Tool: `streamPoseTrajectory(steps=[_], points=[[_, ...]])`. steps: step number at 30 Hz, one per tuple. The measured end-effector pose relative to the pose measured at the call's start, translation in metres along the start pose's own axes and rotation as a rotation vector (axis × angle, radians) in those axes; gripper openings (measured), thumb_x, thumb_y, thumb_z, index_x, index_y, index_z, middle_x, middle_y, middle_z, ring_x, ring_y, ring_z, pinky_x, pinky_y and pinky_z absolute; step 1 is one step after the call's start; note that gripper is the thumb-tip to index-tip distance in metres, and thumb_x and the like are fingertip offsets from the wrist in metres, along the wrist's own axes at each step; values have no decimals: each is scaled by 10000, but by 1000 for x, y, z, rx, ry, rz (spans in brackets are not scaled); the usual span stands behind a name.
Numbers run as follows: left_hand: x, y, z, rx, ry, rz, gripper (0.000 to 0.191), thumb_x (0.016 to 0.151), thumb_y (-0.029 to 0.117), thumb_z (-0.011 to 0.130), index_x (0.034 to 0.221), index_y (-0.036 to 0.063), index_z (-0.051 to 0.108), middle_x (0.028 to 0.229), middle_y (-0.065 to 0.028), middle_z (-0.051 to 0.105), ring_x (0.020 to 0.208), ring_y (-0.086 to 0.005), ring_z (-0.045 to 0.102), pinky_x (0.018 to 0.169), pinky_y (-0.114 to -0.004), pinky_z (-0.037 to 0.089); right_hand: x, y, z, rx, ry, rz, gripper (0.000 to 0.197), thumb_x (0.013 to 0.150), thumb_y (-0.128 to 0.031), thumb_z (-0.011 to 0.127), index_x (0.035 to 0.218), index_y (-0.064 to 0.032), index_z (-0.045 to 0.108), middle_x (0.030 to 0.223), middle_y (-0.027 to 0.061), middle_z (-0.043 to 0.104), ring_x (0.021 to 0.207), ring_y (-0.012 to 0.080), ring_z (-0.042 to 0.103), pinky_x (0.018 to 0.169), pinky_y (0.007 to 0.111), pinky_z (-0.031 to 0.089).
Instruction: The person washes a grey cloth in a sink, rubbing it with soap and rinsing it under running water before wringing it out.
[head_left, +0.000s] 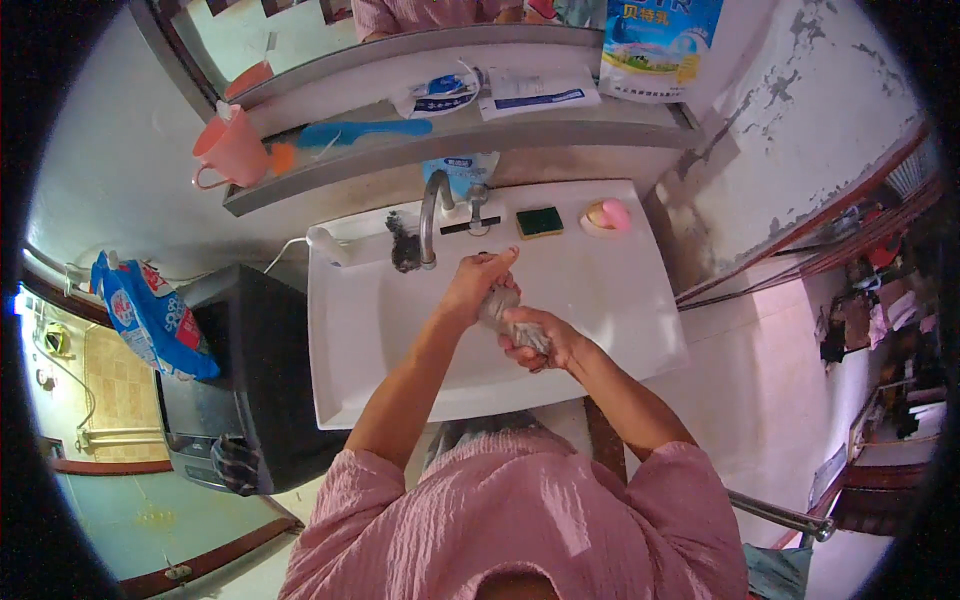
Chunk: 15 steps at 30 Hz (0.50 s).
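Over a white ceramic sink (600, 315), both my hands grip one bunched grey cloth (499, 304). My left hand (480, 281) is closed around its upper end, thumb pointing outward. Lower and to the right, my right hand (541, 339) wraps the other end. The cloth looks twisted between them. A curved metal faucet (428, 217) stands just beyond my left hand. On the sink's back ledge lie a green and yellow sponge (539, 223) and a pink item on a small soap dish (606, 217). A dark mesh-like clump (405, 244) lies left of the faucet.
Above the sink, a shelf (525, 139) holds a pink mug (236, 150), a blue comb (367, 131) and a blue and white pouch (660, 52). At left, a blue plastic bag (154, 319) rests on a black boxy appliance (262, 375). A wall stands at right.
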<state>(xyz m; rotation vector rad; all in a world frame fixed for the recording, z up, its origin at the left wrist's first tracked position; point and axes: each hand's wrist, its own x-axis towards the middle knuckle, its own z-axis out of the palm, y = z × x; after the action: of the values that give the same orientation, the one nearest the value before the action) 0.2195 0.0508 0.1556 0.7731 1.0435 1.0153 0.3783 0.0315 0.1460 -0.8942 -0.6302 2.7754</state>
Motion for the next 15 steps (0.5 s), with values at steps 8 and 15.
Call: streamPoseTrajectory(steps=[8,15], points=[[50,-47,-16,371,405,63,299,751,239,522,567,14,596,599,-115,610,550,-232,562,571,-342,447,0,-21,26,-744,434,-198,276,711,-224,621,855,-36,479,588,32,504,505,148,484,407,280,366],[66,-55,-12,903,477,326,346,742,296,469,551,43,608,590,-100,612,586,-245,586,640,-353,465,59,4,-57,-1719,724,-585,480,697,-266,640,1044,-29,407,788,196,591,676,292,592,549,372,471]])
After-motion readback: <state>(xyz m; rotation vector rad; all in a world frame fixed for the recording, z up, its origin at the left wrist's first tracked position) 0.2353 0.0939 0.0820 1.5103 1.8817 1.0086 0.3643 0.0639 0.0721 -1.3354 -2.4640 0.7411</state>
